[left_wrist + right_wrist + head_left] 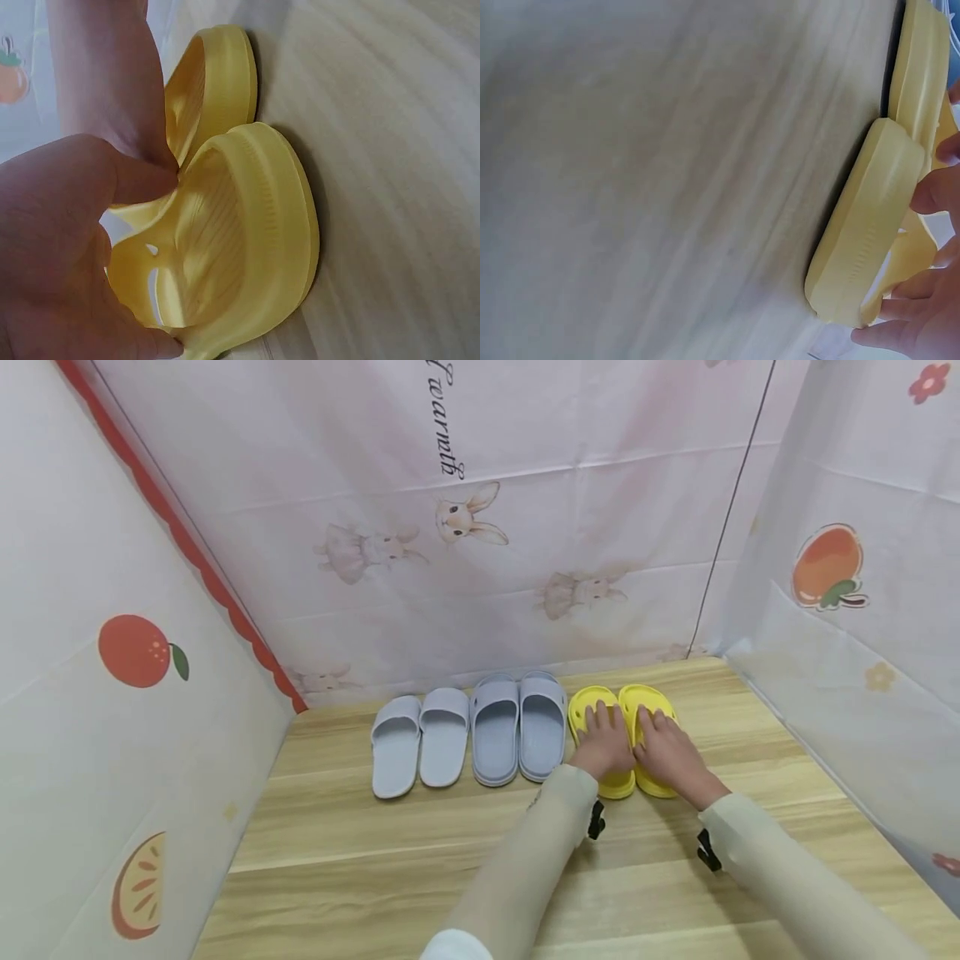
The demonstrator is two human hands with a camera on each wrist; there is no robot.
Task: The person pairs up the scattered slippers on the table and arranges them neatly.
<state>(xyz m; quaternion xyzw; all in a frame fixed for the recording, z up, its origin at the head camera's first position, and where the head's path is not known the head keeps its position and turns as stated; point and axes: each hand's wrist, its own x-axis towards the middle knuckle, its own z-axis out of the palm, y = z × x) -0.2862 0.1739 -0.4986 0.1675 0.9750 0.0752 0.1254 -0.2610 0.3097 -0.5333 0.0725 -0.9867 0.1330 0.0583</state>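
Note:
A pair of yellow slippers stands side by side at the right end of the row. My left hand [606, 748] is over the left yellow slipper [617, 787], its thumb and fingers spanning it. In the left wrist view that thumb meets the inner rim while a fingertip reaches the outer edge. Over the right yellow slipper [655, 787] lies my right hand [670, 753]. The right wrist view shows its thumb and fingers at opposite sides of that slipper [866, 225]. Both palms partly hide the uppers. The slippers' sides touch or nearly touch.
Left of the yellow pair stand grey slippers [542, 735], then a white pair [395, 760], along the back wall [510, 635]. Printed side walls [832, 668] enclose the wood-grain floor [390, 877] on the left and right. Black wrist devices [708, 852] sit under both cuffs.

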